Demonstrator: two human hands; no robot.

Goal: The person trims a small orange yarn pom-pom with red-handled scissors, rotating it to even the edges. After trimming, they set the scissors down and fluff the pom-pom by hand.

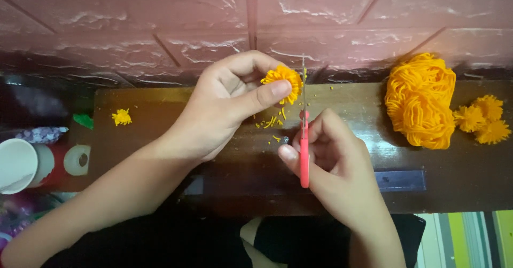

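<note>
Dark wooden worktop [160, 140] below a pink wall. Left hand [224, 108] pinching a light, soft yarn pompom [282, 81] at its centre — fingers closed. Right hand [336, 166] gripping red scissors [304, 145] — best held gently, probably easily squashed.

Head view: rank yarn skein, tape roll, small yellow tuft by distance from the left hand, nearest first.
From the left hand:
1. Small yellow tuft, on the board to its left.
2. Tape roll, farther left, past the board's edge.
3. Yarn skein, far right, beyond the right hand.
</note>
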